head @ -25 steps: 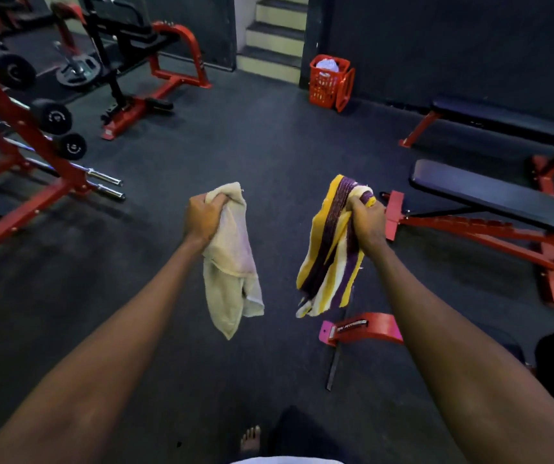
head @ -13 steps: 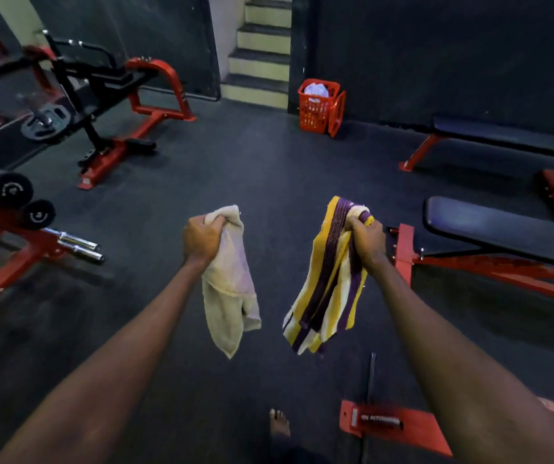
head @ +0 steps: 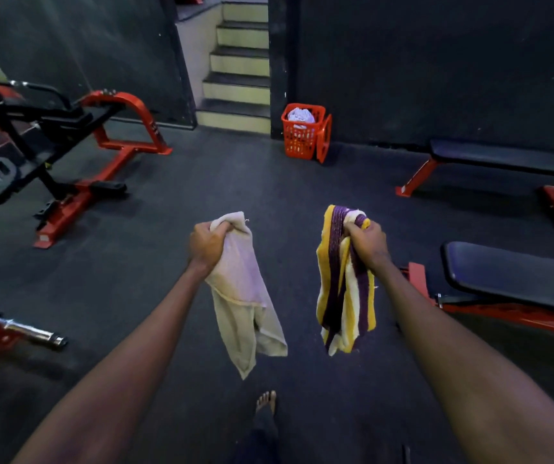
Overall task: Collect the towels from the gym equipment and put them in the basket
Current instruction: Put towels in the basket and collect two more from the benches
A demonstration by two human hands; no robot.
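My left hand (head: pixel 207 244) is closed on the top of a cream towel (head: pixel 245 303) that hangs down in front of me. My right hand (head: pixel 367 242) grips a yellow, purple and white striped towel (head: pixel 342 293), also hanging free. Straight ahead, against the dark far wall beside the stairs, stands a red plastic basket (head: pixel 302 139) with a pale cloth (head: pixel 300 114) inside it. A red lid or panel leans on the basket's right side. Both arms are stretched forward at about waist height, well short of the basket.
Two black padded benches on red frames stand on the right (head: pixel 516 272) (head: pixel 503 157). A red and black weight machine (head: pixel 68 142) with plates is on the left, and a chrome bar end (head: pixel 34 333) sticks out low left. Steps (head: pixel 239 68) rise behind. My bare foot (head: pixel 265 401) is on the dark rubber floor.
I have walked forward: the basket and stairs are nearer and lower in view, the benches slid back on the right. Both hands keep the same hold on their towels.
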